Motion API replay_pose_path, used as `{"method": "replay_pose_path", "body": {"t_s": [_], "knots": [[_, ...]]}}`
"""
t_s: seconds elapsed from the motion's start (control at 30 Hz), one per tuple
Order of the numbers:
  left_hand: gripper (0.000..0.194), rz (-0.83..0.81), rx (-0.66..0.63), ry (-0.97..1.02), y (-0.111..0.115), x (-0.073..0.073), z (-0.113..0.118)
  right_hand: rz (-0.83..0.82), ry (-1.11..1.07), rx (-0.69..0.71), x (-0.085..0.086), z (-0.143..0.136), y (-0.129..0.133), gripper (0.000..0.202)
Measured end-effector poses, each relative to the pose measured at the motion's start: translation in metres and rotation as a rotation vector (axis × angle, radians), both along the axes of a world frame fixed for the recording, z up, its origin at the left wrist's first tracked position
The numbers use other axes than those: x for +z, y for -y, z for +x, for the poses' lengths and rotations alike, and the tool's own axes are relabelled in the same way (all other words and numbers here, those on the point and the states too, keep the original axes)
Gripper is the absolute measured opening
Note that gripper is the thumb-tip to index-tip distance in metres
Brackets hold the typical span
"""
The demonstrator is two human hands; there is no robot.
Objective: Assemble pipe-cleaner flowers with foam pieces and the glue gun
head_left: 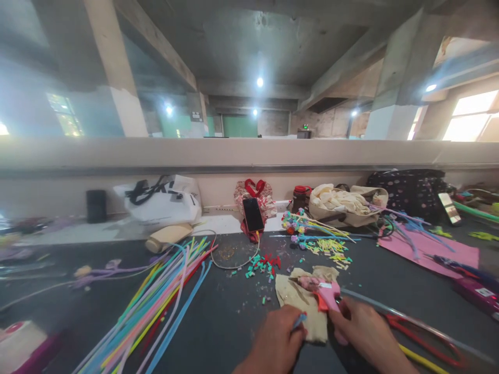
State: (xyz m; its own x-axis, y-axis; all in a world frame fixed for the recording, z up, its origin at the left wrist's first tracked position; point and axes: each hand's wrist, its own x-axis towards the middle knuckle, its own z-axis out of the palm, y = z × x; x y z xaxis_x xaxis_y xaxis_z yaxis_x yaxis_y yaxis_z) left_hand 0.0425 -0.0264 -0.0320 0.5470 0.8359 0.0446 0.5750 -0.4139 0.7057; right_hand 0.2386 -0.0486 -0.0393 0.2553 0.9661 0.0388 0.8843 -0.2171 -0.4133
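Observation:
Low in the head view, my left hand (277, 337) is closed in a pinch on a small blue piece (299, 320), over the left edge of a beige cloth (293, 296). My right hand (360, 327) is wrapped round the handle of a pink glue gun (329, 292). The gun's nozzle points left, above the upper part of the cloth, and its orange trigger (321, 302) shows. A clear glue stick (393, 310) stretches to the right behind my right hand.
Long coloured pipe cleaners (152, 311) lie at the left. Small green and red pieces (265, 266) and yellow pieces (327, 248) are scattered further back. A phone (253, 214) leans on a patterned bag. Red-handled scissors (424, 337) and a pink sheet (432, 249) are at the right.

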Motion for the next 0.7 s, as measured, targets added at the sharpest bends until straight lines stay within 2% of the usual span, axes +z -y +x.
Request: {"method": "replay_pose_path", "body": {"t_s": [0.07, 0.17, 0.33, 0.53, 0.63, 0.7], "knots": [[0.015, 0.077, -0.017, -0.023, 0.0, -0.002, -0.001, -0.011, -0.047, -0.011, 0.004, 0.012, -0.001, 0.028], [0.016, 0.096, -0.013, -0.045, -0.001, -0.004, -0.003, 0.022, -0.078, -0.036, 0.018, 0.03, -0.002, 0.032], [0.019, 0.088, -0.003, -0.052, -0.002, -0.004, -0.004, 0.155, -0.103, -0.11, 0.043, 0.048, -0.006, 0.035], [0.017, 0.041, 0.002, -0.038, -0.004, -0.005, -0.004, 0.384, -0.199, -0.232, 0.059, 0.058, -0.015, 0.034], [0.015, 0.029, 0.029, 0.032, -0.004, -0.004, -0.004, 0.554, -0.444, -0.296, 0.065, 0.049, -0.014, 0.034], [0.012, 0.013, 0.102, 0.126, -0.005, -0.003, -0.004, 0.646, -0.757, -0.239, 0.07, 0.035, -0.011, 0.036]]}}
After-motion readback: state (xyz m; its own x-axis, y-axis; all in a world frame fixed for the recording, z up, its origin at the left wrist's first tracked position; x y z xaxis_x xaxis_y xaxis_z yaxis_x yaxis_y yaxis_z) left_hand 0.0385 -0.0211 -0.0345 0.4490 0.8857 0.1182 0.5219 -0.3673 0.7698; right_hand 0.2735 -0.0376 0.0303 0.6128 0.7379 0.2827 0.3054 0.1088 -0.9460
